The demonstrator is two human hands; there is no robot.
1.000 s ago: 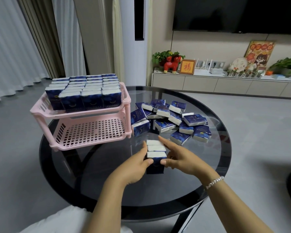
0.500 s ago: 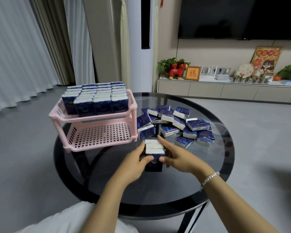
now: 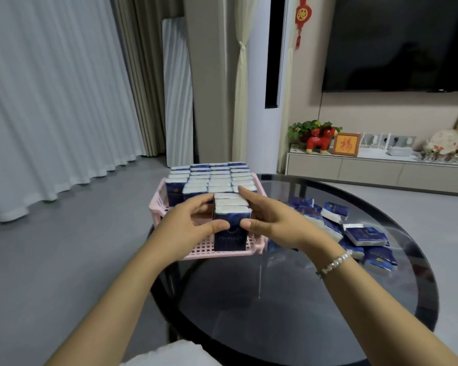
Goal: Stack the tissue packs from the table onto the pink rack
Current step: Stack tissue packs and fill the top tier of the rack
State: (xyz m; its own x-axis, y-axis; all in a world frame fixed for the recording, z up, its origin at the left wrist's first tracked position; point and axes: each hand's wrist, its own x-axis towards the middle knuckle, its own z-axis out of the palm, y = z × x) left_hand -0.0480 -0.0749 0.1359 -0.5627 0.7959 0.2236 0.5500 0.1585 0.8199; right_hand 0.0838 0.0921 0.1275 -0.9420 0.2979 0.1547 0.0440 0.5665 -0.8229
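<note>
tissue packs (image 3: 232, 223), between left hand (image 3: 189, 223), right hand (image 3: 271, 223)

Dim, even indoor light — soft, perhaps motion-blurred; wide-angle bending at edges.

The two hands, left (image 3: 193, 228) and right (image 3: 273, 223), cover both sides of the held tissue packs (image 3: 232, 223), so how many packs are in this bundle cannot be counted. The bundle and the hands hide the front of the pink rack (image 3: 158, 207); the near row on its upper shelf and most of the lower shelf are not visible. The right forearm covers part of the loose packs (image 3: 365, 235) near the right edge of the tabletop (image 3: 302, 299). The print on the packs is too blurred to read. The bottom picture edge cuts both forearms and the near tabletop edge.
</note>
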